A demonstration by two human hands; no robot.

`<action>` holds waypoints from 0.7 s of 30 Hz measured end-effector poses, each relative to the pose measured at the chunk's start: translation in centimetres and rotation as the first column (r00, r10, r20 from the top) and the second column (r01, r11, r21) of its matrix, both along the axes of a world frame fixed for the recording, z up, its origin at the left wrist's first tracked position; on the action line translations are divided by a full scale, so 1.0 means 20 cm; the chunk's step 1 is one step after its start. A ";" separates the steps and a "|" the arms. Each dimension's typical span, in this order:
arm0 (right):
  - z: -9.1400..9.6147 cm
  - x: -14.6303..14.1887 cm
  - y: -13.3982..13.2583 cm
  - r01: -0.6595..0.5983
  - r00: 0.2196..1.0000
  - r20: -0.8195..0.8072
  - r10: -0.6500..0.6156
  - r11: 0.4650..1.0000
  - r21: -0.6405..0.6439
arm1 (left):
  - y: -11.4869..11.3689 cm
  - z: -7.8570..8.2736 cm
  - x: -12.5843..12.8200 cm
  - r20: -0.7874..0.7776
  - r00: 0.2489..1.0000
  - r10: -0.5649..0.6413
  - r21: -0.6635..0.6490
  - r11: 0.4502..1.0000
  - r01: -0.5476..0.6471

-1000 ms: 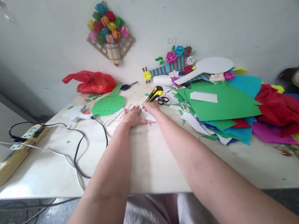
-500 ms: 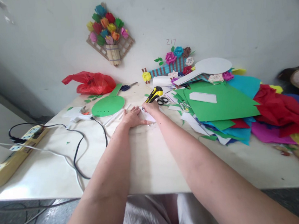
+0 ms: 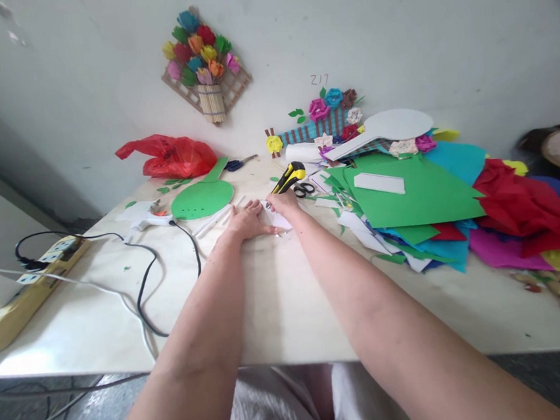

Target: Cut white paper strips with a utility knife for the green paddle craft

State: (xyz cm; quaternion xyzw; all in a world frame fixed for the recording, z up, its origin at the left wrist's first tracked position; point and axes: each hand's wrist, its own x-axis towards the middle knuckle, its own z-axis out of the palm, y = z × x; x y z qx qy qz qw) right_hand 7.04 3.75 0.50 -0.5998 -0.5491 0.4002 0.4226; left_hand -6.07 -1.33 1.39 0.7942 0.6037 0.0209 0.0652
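Observation:
My right hand is closed around a yellow and black utility knife, its handle tilted up to the right. The knife's tip is down at a small white sheet and is hidden by my fingers. Fingers spread, my left hand lies flat on the sheet's left side, thumb toward the right hand. Just behind the right hand are black scissors. Thin white strips lie left of my left hand, near a green round piece with a handle.
A pile of green card and coloured paper covers the right side. A white glue gun with a black cord lies left, near a yellow power strip. A red plastic bag and dark blue scissors are at the back.

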 end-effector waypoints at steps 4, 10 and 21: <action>-0.01 0.00 0.00 -0.002 1.000 -0.007 0.002 1.000 0.012 | 0.00 0.00 0.00 -0.001 1.000 -0.001 0.000 1.000 0.001; 0.00 0.01 -0.01 -0.002 1.000 0.005 0.002 1.000 0.002 | -0.01 0.01 0.01 0.006 1.000 0.007 0.002 1.000 -0.007; 0.01 0.01 -0.02 -0.008 0.999 0.043 0.008 1.000 0.002 | -0.01 0.01 0.01 0.021 1.000 0.013 0.014 1.000 -0.013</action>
